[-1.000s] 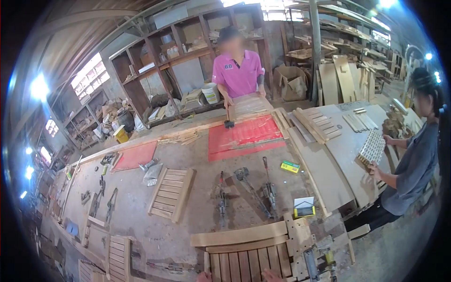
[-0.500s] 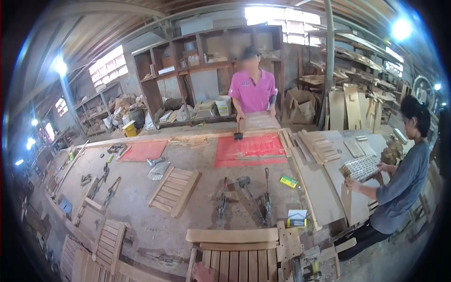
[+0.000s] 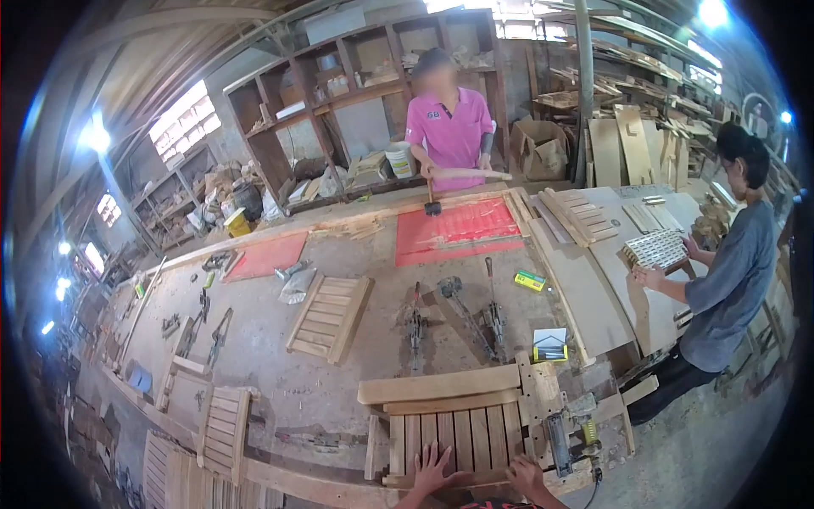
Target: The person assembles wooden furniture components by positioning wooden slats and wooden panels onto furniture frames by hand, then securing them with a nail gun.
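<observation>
A slatted wooden panel lies before me at the bottom of the view, a thick wooden rail along its far side. My left hand rests flat on the slats with fingers spread. At the panel's near right corner is my right hand, its fingers stretched forward over the wood, holding nothing I can see. Right of the panel sit a drilled plate and a metal cylinder, with a yellow coiled part beside it.
Beyond the panel lie two clamps, a black-headed mallet and an open box. More slatted panels are left. A person in pink holds a board and mallet; another handles pieces at right.
My view has shifted, and both my hands now show on the panel, where only one showed at its lower left. The person in pink has tilted the board up so its edge faces me.
</observation>
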The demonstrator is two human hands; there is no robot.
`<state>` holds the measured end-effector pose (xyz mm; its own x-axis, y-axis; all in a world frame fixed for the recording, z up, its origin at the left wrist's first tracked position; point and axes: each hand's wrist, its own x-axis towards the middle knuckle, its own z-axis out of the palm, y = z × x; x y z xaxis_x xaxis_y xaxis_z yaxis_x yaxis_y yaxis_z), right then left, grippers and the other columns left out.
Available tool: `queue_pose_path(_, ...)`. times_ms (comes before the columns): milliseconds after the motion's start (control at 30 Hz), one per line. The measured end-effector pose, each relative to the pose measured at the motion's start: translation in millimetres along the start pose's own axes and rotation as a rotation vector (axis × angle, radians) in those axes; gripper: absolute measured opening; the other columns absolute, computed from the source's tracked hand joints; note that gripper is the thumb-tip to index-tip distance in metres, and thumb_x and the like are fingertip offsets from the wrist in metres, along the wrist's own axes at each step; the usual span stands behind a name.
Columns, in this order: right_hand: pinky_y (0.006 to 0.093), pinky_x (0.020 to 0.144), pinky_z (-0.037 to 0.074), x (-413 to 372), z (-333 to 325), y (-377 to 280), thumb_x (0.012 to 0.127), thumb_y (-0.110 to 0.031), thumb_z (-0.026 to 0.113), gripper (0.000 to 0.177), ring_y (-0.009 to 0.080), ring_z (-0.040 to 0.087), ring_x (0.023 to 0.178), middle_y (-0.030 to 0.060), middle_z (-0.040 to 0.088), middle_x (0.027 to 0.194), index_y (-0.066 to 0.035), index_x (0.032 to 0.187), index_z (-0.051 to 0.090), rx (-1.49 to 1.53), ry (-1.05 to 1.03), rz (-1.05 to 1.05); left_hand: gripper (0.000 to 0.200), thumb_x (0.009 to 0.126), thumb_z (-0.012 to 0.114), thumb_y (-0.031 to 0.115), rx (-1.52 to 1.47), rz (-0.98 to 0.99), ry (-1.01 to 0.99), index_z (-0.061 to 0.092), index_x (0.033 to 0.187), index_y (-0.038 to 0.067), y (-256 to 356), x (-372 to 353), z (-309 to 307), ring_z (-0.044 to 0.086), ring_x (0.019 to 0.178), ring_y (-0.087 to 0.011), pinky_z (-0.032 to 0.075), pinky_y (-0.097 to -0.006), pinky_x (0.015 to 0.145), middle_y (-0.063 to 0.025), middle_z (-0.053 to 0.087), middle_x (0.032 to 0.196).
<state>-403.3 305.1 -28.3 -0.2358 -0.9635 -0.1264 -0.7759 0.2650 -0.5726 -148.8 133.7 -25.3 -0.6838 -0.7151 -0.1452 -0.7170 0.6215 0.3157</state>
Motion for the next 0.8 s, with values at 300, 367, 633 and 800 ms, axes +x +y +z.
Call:
queue_pose_path(300, 0.0625, 0.111, 0.014, 37, -55, -3, 0.068, -0.080, 0.056, 0.106, 0.0380, 0.013, 0.145, 0.0172, 0.020, 0.156, -0.014, 0.147, 0.033, -0.564, -0.154, -0.217, 0.099, 0.076, 0.051, 0.078, 0.000, 0.105, -0.008, 0.019, 0.153, 0.025, -20, -2, -17, 0.008, 0.147, -0.0318, 0.009, -0.0548, 0.115, -0.0122, 0.012, 0.159)
queue_pose_path(367, 0.0617, 0.111, 0.015, 40, -55, 8, 0.069, -0.081, 0.054, 0.106, 0.0379, 0.013, 0.145, 0.0164, 0.019, 0.156, -0.017, 0.149, 0.029, -0.552, -0.215, -0.242, 0.097, 0.077, 0.052, 0.076, -0.069, 0.123, -0.002, 0.018, 0.153, 0.026, -22, -2, -20, 0.009, 0.147, -0.0304, 0.010, -0.0552, 0.115, -0.0115, 0.011, 0.159)
queue_pose_path(633, 0.0603, 0.111, 0.017, 46, -47, 32, 0.071, -0.082, 0.052, 0.103, 0.0390, 0.016, 0.144, 0.0147, 0.019, 0.157, -0.022, 0.151, 0.026, -0.549, -0.256, -0.313, 0.095, 0.078, 0.051, 0.076, -0.067, 0.122, -0.039, 0.020, 0.153, 0.026, -35, -4, -18, 0.010, 0.146, -0.0343, 0.011, -0.0574, 0.113, -0.0154, 0.012, 0.158)
queue_pose_path(800, 0.0621, 0.111, 0.013, 40, -44, 19, 0.072, -0.084, 0.048, 0.104, 0.0405, 0.009, 0.145, 0.0148, 0.012, 0.159, -0.020, 0.151, 0.024, -0.431, -0.228, -0.223, 0.098, 0.075, 0.053, 0.078, -0.020, 0.055, -0.017, 0.020, 0.152, 0.026, -15, -5, -24, 0.008, 0.145, -0.0392, 0.011, -0.0641, 0.110, -0.0172, 0.013, 0.157)
